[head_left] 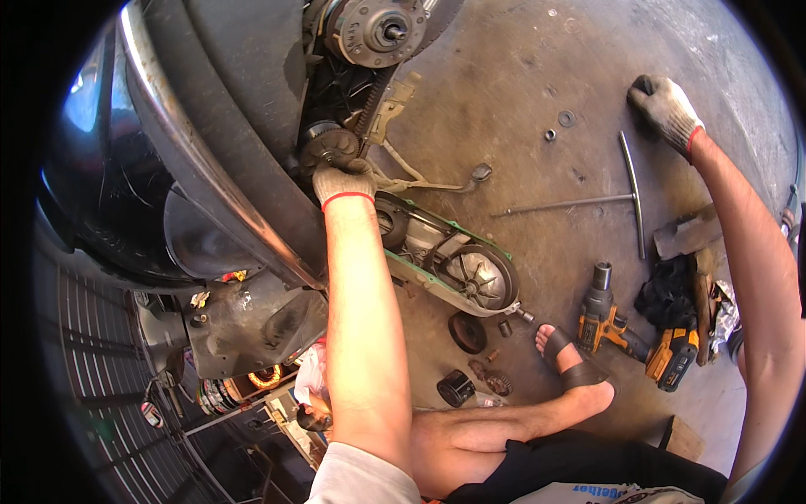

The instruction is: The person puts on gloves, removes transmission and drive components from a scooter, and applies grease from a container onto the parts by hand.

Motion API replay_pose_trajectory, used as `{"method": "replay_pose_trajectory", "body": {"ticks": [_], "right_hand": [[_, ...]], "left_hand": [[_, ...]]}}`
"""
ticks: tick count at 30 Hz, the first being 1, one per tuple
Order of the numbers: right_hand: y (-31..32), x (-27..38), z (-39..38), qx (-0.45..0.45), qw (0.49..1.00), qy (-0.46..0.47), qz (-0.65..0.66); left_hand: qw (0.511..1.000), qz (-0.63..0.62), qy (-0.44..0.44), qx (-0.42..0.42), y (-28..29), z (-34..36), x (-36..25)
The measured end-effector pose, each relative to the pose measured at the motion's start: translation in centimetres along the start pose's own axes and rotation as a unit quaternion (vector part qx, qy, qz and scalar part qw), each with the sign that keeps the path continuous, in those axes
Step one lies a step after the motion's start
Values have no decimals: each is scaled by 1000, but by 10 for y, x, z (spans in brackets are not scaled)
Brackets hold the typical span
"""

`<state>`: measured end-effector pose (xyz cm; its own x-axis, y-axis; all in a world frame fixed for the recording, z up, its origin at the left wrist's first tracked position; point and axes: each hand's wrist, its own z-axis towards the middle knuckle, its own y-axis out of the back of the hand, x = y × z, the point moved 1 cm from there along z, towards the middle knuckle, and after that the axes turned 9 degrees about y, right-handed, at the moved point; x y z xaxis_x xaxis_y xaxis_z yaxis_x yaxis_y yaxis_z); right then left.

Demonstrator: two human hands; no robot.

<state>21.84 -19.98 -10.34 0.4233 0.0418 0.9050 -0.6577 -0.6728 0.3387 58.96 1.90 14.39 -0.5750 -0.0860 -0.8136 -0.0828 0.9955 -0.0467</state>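
status, drive side of scooter (227, 151): part-way, judged by how parts lie.

- off: the cover (477, 282). lies on the floor, inner face up, near the foot, so the drive is open.
- on: the drum (375, 32) sits at the far end; the disc (323, 149), the part being handled, sits at the near end. the belt (370, 109) runs between them; whether it is seated right round the disc cannot be told.
- left hand (346, 179): gloved, at the disc's lower edge, fingers bent against it. fingertips hidden; cannot tell if it is gripping or only touching.
- right hand (663, 107): gloved, well apart from the scooter, low over the floor, fingers curled in. dark patch at the fingertips; cannot tell if anything is held.
- loose: nut (550, 134) and washer (567, 118) near each other on the floor; t-wrench (633, 199) and driver (603, 323) lie unheld.
- left, judged: disc work unfinished while a hand is on it; cover not yet fitted. direction, stripping or rebuilding, not clear.
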Motion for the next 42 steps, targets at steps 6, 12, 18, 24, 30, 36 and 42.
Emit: {"method": "replay_pose_trajectory", "body": {"ticks": [6,12,18,24,30,36,42], "right_hand": [[3,4,-7,25,998,-36,34],[4,0,-8,22,998,-32,56],[3,-2,-3,24,998,-28,57],[-4,-11,-1,13,999,-17,48],[-6,-31,8,-30,998,52,2],[-4,-17,3,-6,1000,4,16],[-4,-18,4,9,1000,-12,4]], "left_hand": [[998,37,-19,54,8,-10,24],[999,32,-18,33,12,2,16],[999,35,-4,41,8,-3,13],[995,57,-16,77,16,13,9],[995,53,-8,78,8,1,16],[994,84,-26,64,14,0,14],[995,60,-36,70,14,3,15]]}}
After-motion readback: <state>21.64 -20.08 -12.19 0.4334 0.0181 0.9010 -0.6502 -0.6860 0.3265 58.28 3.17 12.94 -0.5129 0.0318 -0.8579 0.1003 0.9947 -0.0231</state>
